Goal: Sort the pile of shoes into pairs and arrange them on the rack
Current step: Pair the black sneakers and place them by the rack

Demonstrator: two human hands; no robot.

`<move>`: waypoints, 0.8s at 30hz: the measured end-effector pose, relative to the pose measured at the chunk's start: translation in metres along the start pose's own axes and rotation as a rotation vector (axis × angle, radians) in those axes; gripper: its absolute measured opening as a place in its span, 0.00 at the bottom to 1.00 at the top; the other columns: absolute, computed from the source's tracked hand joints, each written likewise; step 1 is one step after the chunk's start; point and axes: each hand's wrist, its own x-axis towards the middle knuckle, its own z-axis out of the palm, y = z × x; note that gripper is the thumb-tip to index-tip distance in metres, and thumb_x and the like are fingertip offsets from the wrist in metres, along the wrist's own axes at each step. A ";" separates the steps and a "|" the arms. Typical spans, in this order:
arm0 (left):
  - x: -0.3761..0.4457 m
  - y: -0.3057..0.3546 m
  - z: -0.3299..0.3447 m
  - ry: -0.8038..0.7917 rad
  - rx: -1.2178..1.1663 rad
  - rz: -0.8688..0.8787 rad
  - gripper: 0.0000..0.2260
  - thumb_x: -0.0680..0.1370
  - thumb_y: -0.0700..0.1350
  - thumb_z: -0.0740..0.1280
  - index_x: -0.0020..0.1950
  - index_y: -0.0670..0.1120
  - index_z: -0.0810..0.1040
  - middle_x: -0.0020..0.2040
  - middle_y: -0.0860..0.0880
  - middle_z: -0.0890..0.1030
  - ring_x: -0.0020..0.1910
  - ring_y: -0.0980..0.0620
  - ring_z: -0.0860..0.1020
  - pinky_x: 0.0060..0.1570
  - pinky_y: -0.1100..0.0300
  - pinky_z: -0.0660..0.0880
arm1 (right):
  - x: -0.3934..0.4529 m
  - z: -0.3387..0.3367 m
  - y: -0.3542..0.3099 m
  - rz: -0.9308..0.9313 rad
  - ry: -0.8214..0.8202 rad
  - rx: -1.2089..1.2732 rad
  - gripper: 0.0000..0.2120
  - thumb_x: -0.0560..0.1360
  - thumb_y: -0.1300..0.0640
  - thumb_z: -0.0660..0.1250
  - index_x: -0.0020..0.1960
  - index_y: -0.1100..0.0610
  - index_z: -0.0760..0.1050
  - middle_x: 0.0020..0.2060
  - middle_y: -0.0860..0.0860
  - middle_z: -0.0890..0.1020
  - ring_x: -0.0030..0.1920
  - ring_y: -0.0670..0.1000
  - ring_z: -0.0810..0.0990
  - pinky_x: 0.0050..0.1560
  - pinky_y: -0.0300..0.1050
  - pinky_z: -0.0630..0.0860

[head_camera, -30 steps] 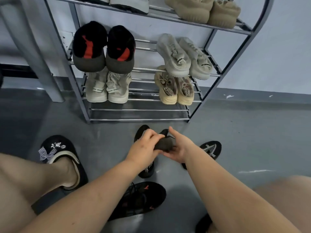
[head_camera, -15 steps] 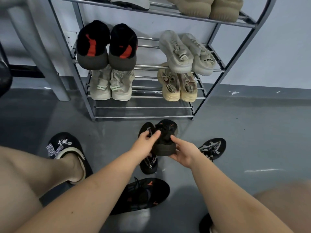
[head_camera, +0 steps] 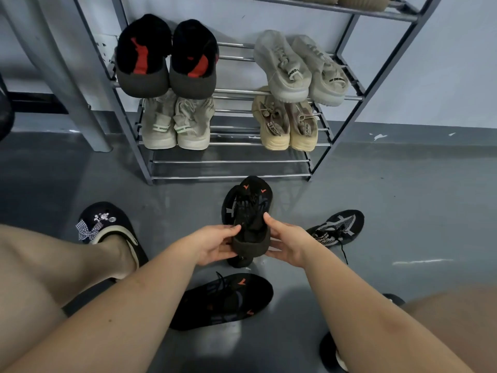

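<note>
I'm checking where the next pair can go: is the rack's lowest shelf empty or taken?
Empty. The lowest shelf shows only bare rails, while the beige pair and yellow pair sit one tier above.

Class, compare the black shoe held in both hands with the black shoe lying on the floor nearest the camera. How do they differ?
The held shoe is raised between the left hand and right hand; the floor shoe lies untouched. The held shoe points toward the rack; the floor shoe lies crosswise. Both are black with orange marks.

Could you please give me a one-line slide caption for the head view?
Both hands, left hand and right hand, hold a black shoe before the shoe rack.
</note>
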 end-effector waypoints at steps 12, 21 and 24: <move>0.017 -0.005 -0.008 0.039 0.047 -0.016 0.12 0.78 0.41 0.65 0.61 0.46 0.72 0.49 0.47 0.81 0.46 0.50 0.80 0.43 0.57 0.77 | 0.032 0.005 0.012 0.058 0.086 -0.032 0.23 0.75 0.56 0.70 0.67 0.60 0.70 0.56 0.54 0.81 0.51 0.53 0.80 0.39 0.47 0.78; 0.057 -0.020 0.022 -0.007 0.113 -0.118 0.10 0.79 0.41 0.63 0.61 0.44 0.74 0.49 0.46 0.80 0.48 0.48 0.79 0.49 0.55 0.77 | 0.051 -0.035 0.030 0.125 0.182 -0.022 0.21 0.75 0.55 0.69 0.66 0.60 0.72 0.56 0.54 0.81 0.51 0.54 0.81 0.48 0.50 0.79; 0.073 -0.025 0.038 -0.006 0.133 -0.139 0.12 0.79 0.40 0.62 0.63 0.42 0.73 0.48 0.45 0.80 0.45 0.47 0.79 0.52 0.53 0.75 | 0.056 -0.051 0.031 0.134 0.221 -0.006 0.22 0.76 0.55 0.69 0.67 0.60 0.71 0.56 0.55 0.81 0.52 0.55 0.80 0.53 0.52 0.77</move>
